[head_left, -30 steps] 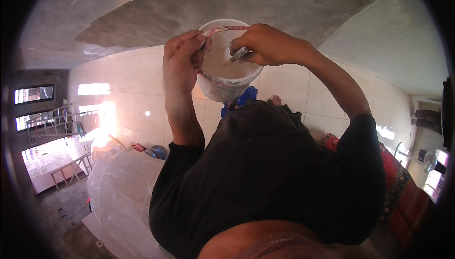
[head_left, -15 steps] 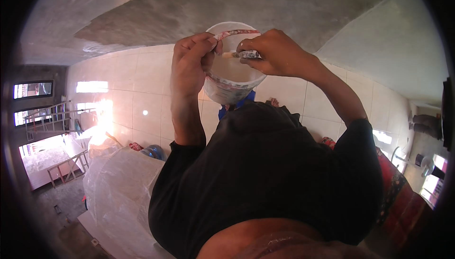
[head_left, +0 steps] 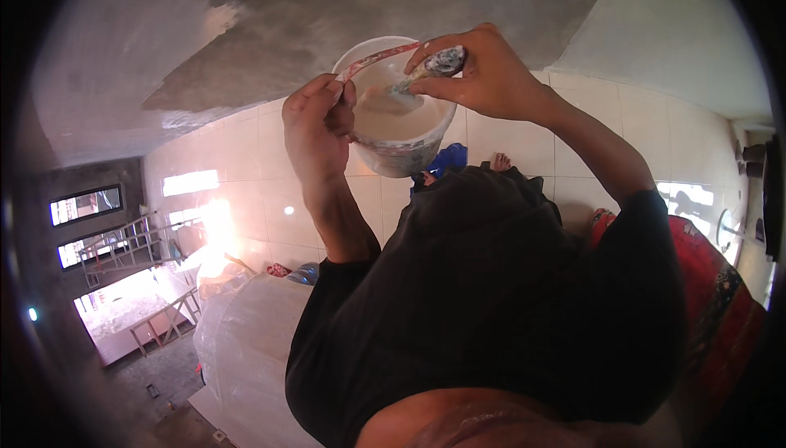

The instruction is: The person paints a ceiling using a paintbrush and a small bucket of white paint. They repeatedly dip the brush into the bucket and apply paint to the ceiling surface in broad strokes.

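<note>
A white paint-smeared bucket (head_left: pixel 399 159) hangs in front of me, tilted so that its inside shows, with pale off-white paint (head_left: pixel 409 126) in it. My left hand (head_left: pixel 318 130) is closed around the left part of its curved red-and-white handle (head_left: pixel 381 56). Over the bucket's mouth, my right hand (head_left: pixel 495 79) grips a paintbrush (head_left: pixel 444 61) whose handle is crusted with paint. The brush's head points down-left into the bucket, at or in the paint; how deep the bristles sit I cannot tell.
A grey plastered wall (head_left: pixel 327 6) with lighter coated areas rises just beyond the bucket. Below are light floor tiles (head_left: pixel 262 153). Plastic sheeting (head_left: pixel 254 341) covers something at left, with a metal ladder or scaffold (head_left: pixel 123 247) farther off. Red patterned cloth (head_left: pixel 704 284) lies at right.
The brush has turned from nearly level to slanting, its head now lower in the bucket. My right hand has risen slightly. My left hand and the handle have shifted a little left in view.
</note>
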